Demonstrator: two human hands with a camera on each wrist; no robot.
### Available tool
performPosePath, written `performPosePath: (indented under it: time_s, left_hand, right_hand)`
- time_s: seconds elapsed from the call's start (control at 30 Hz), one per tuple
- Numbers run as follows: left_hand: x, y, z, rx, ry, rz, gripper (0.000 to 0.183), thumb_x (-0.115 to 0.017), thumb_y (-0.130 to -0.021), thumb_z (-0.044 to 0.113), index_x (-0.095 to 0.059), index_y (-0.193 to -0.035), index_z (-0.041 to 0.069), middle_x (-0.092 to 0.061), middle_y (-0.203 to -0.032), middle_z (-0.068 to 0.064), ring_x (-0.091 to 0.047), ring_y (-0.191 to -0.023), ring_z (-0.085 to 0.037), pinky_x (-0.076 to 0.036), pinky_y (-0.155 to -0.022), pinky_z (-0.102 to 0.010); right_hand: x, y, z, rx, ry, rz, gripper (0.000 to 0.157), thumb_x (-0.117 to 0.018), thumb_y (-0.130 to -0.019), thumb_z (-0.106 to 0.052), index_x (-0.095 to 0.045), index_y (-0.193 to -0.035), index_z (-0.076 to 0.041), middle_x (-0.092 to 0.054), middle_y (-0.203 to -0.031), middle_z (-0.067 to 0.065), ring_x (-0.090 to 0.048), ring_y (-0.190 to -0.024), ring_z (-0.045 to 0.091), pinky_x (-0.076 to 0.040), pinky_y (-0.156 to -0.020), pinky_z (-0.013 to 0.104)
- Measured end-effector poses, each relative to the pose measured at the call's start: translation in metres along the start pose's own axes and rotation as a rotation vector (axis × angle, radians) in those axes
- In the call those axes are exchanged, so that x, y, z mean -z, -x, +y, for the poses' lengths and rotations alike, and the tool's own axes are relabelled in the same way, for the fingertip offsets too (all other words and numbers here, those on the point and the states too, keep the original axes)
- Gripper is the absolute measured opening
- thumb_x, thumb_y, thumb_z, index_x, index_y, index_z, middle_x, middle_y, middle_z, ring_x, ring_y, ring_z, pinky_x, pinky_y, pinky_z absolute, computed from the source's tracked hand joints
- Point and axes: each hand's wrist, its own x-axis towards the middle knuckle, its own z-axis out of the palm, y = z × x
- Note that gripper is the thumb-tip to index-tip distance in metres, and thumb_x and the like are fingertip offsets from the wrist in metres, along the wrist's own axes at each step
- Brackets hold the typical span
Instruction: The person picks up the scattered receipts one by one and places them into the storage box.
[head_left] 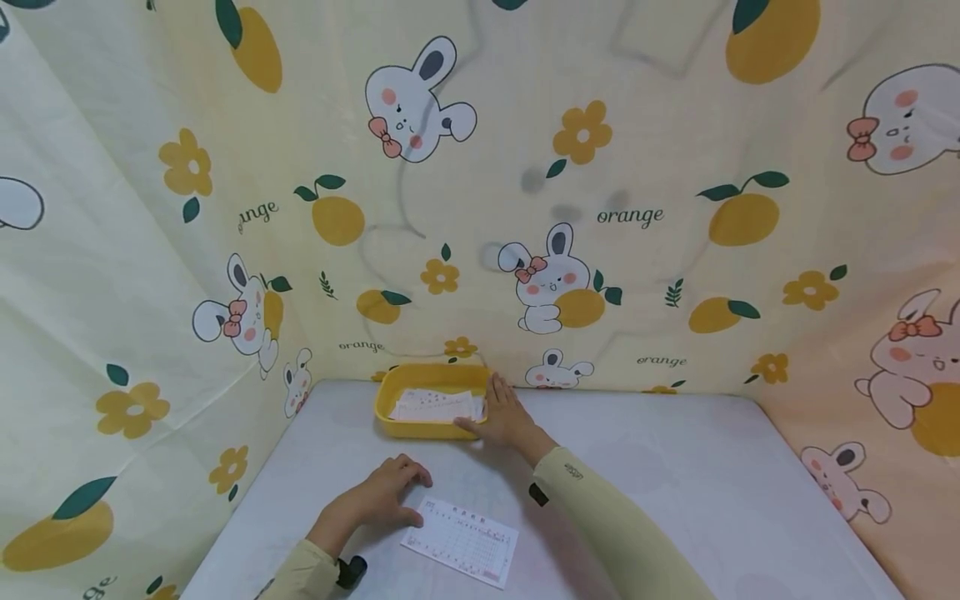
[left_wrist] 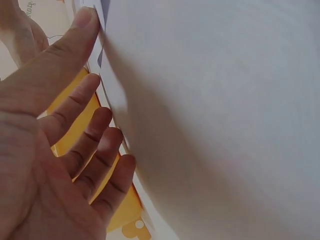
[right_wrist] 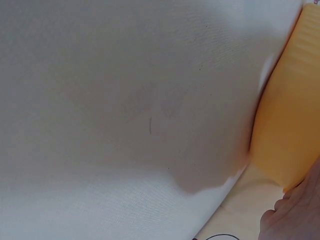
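Observation:
A yellow plastic basket [head_left: 427,429] stands at the back of the white table, with several printed paper slips [head_left: 431,406] inside. My right hand [head_left: 508,421] rests against the basket's right end, fingers extended along it and the thumb at the front corner. Nearer to me lies a white printed form [head_left: 461,542] with a grid and small characters, flat and slightly turned. By its upper left edge is my left hand [head_left: 386,492], fingers loosely bent and apart from the thumb. The thumb tip is at the form's edge; whether it touches cannot be told.
The white tabletop [head_left: 645,475] extends to both sides. A patterned curtain [head_left: 480,183] with rabbits, oranges and flowers hangs behind the table and along its left and right sides. Dark wrist straps show at both sleeves.

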Motion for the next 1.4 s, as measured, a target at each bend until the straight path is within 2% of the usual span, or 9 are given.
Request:
performPosePath:
  time_s: [0.2,0.3,0.63,0.9,1.1,1.4]
  left_hand:
    - [0.001,-0.001,0.001,-0.027,-0.027,-0.008,0.047,-0.093,-0.084,0.035,-0.068,-0.122,0.02,-0.057,-0.129,-0.001,-0.053,-0.123,-0.029,-0.046,-0.112,-0.059]
    - [0.003,-0.001,0.004,-0.036,-0.022,-0.006,0.044,-0.094,-0.084,0.03,-0.068,-0.118,0.019,-0.057,-0.126,-0.001,-0.053,-0.119,-0.029,-0.047,-0.11,-0.06]
    - [0.003,-0.002,0.007,0.007,-0.022,-0.005,0.036,-0.093,-0.085,0.026,-0.07,-0.112,0.02,-0.056,-0.122,0.004,-0.052,-0.115,-0.023,-0.048,-0.107,-0.055]
    - [0.003,-0.002,0.006,0.012,-0.023,-0.003,0.032,-0.093,-0.085,0.027,-0.071,-0.107,0.022,-0.056,-0.121,0.005,-0.052,-0.115,-0.023,-0.048,-0.107,-0.055]
    - [0.003,-0.002,0.007,0.007,-0.045,-0.002,0.025,-0.092,-0.086,0.028,-0.071,-0.098,0.024,-0.056,-0.121,0.004,-0.052,-0.115,-0.024,-0.049,-0.105,-0.055]
    - [0.005,0.0,0.01,0.03,-0.052,-0.013,0.022,-0.09,-0.089,0.027,-0.07,-0.097,0.025,-0.057,-0.122,0.003,-0.052,-0.113,-0.024,-0.049,-0.102,-0.052]
  right_hand:
    - [-0.003,-0.001,0.002,-0.001,0.005,-0.009,0.125,-0.045,-0.095,-0.087,-0.002,-0.17,0.002,0.005,-0.179,0.019,-0.001,-0.167,0.036,-0.009,-0.134,0.048]
    - [-0.003,0.0,0.002,-0.001,0.0,-0.01,0.125,-0.045,-0.094,-0.088,-0.002,-0.17,0.001,0.005,-0.179,0.018,0.0,-0.167,0.035,-0.009,-0.134,0.047]
    - [-0.001,0.002,0.0,0.006,-0.014,0.01,0.122,-0.048,-0.096,-0.084,-0.003,-0.17,0.002,0.003,-0.179,0.02,-0.002,-0.167,0.036,-0.01,-0.134,0.048]
    - [-0.001,0.003,0.0,0.013,-0.012,0.006,0.123,-0.047,-0.096,-0.085,-0.003,-0.17,0.003,0.004,-0.179,0.02,-0.002,-0.167,0.036,-0.01,-0.134,0.048]
    - [0.001,0.003,-0.001,0.015,-0.015,0.01,0.12,-0.05,-0.098,-0.08,-0.005,-0.17,0.004,0.002,-0.179,0.022,-0.004,-0.166,0.038,-0.011,-0.134,0.049]
    - [0.0,0.0,-0.001,-0.009,-0.017,0.0,0.12,-0.051,-0.097,-0.08,-0.003,-0.17,0.002,0.003,-0.18,0.019,-0.003,-0.167,0.036,-0.011,-0.134,0.049]
